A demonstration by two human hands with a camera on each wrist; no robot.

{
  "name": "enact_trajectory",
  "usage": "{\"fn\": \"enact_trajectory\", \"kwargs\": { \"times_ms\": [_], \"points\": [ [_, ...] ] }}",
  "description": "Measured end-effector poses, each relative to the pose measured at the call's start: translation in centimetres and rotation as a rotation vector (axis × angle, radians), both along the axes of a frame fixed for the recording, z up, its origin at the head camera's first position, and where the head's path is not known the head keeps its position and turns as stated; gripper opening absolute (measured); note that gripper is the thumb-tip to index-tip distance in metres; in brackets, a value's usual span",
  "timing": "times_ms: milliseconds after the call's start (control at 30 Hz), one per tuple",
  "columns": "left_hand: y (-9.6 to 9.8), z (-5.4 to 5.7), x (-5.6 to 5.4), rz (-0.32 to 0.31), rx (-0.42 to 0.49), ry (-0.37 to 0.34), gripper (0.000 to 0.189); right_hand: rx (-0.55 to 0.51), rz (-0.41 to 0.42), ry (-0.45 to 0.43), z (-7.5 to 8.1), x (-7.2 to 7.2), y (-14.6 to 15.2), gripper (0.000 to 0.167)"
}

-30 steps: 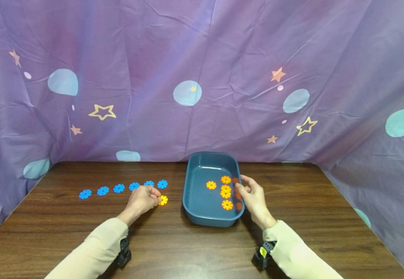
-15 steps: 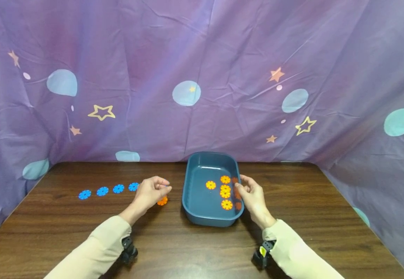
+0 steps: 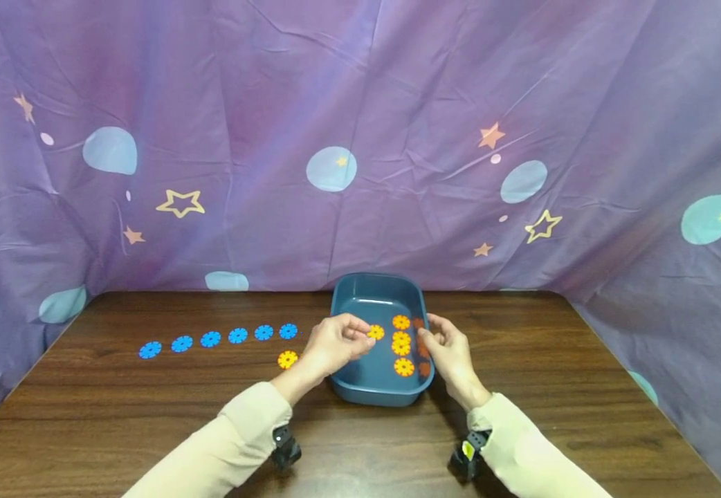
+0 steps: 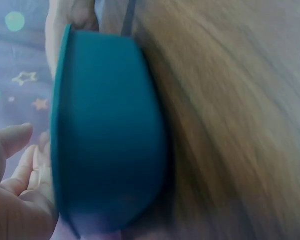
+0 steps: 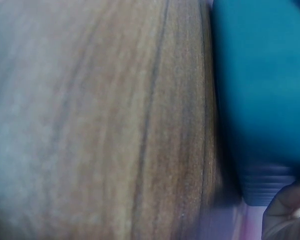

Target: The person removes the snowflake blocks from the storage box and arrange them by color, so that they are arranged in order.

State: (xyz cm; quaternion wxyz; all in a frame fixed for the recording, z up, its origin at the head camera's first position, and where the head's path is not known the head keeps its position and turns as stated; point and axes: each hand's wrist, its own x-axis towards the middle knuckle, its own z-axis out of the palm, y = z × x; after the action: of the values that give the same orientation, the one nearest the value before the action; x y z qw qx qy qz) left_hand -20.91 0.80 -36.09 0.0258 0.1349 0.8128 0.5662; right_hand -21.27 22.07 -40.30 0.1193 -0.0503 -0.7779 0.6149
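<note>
My left hand (image 3: pixel 333 344) hangs over the left side of a dark teal plastic tray (image 3: pixel 360 384), fingertips close to an orange flower-shaped disc (image 3: pixel 376 333) inside. In the left wrist view its thumb (image 4: pixel 14 138) stands apart from the fingers, with nothing showing between them. My right hand (image 3: pixel 454 353) grips the tray's right rim, thumb on the inner side. Several more orange discs (image 3: pixel 404 366) lie along the right half of the tray floor, some overlapping. Another orange disc (image 3: pixel 288 359) lies on the table, partly behind my left wrist.
Several blue flower-shaped discs (image 3: pixel 210 339) form a spaced row on the wooden table (image 3: pixel 149 408), left of the tray. A purple cloth (image 3: pixel 273 90) with stars hangs behind and on both sides. The tray stands near the table's back edge.
My left hand has let go of the orange disc on the table and moved right, over the tray. The blue row shows in full again. My right hand has stayed on the rim.
</note>
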Motion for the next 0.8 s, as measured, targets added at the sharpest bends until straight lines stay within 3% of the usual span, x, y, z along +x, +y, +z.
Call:
{"fn": "enact_trajectory", "kwargs": {
  "times_ms": [133,300,567,800],
  "points": [
    [1.8,-0.7,-0.1,-0.041,-0.062,0.022,0.024,0.002,0.001,0.001,-0.2,-0.1,0.1,0.037],
    [3.4,-1.4,-0.4,-0.042,-0.101,-0.005,0.024,0.007,-0.001,0.000,-0.2,-0.1,0.1,0.037],
    [4.7,-2.1,-0.9,-0.032,-0.159,-0.036,0.025,0.003,0.000,0.008,0.0,-0.1,0.1,0.037],
    [5.5,-2.3,-0.9,-0.035,-0.286,-0.017,0.023,-0.001,0.002,0.005,0.0,0.0,0.0,0.038]
  ]
}}
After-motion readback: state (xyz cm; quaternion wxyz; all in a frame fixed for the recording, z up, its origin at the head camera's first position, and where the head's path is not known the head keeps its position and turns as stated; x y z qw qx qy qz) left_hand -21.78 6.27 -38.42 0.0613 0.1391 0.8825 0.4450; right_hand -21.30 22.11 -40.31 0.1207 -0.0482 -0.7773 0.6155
